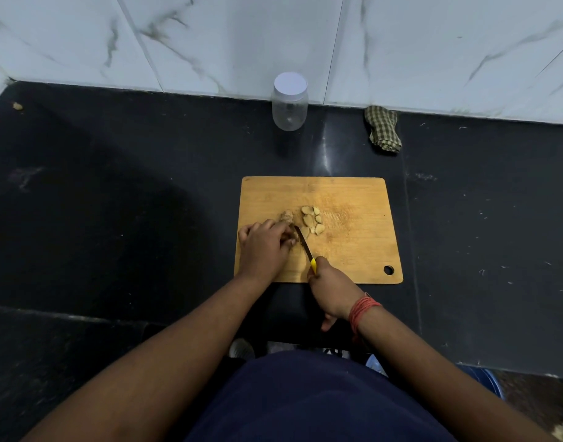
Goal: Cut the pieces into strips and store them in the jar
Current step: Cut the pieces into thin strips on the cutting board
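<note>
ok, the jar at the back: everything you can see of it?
The jar looks like clear plastic, squat with rounded shoulders, capped by a flat white lid that is on. It appears empty. It stands upright on the black counter, against the marble wall, beyond the cutting board and left of a checked cloth. Nothing touches it but the counter.

White marble-veined wall tiles [242, 36] behind a black stone counter [114, 186]

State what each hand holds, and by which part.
The right hand grips the knife by its yellow handle. The left hand holds the ginger root down on the cutting board, fingers over its near end.
</note>
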Demonstrator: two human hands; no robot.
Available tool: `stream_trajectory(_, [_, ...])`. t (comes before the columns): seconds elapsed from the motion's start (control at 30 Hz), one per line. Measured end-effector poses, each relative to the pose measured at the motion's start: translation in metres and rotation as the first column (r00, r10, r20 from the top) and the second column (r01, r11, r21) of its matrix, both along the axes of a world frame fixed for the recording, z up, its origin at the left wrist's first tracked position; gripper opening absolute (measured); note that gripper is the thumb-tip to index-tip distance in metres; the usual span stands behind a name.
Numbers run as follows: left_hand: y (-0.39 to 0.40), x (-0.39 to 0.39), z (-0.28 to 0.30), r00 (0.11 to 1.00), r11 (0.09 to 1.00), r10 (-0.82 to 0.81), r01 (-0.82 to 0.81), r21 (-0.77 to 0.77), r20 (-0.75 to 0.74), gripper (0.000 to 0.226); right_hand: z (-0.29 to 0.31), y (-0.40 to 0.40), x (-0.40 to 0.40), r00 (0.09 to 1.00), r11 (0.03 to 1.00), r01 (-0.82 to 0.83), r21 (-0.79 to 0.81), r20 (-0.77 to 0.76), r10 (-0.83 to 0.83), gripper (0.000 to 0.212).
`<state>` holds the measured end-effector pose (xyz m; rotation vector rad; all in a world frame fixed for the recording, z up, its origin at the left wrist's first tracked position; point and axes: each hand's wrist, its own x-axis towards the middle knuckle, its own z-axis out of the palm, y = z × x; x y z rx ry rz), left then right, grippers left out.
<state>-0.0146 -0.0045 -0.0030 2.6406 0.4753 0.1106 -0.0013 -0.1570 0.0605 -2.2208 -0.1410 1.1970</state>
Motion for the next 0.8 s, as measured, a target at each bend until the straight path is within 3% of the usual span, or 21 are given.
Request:
stream_trajectory(0.43, [0.000, 0.002, -0.002, 0.999, 1.000, 0.021, -0.021, 0.004, -0.026, 0.017, -0.010, 0.008, 0.005, 0.999, 0.999, -0.028, -0.036, -0.019, 0.027, 0.023])
stream_trajectory(0.67, [-0.002, 0.003, 0.002, 1.000, 0.998, -0.014, 0.016, 0.063, -0.020, 0.020, -0.005, -0.002, 0.006, 1.000, 1.000, -0.002, 0.002, 0.017, 0.002, 0.045])
stream_trajectory(0.8, [-0.006, 0.010, 0.004, 0.998, 0.996, -0.018, 0.012, 0.091, 0.063, 0.021, -0.002, -0.010, 0.003, 0.999, 1.000, -0.007, 0.010, 0.053, 0.006, 0.038])
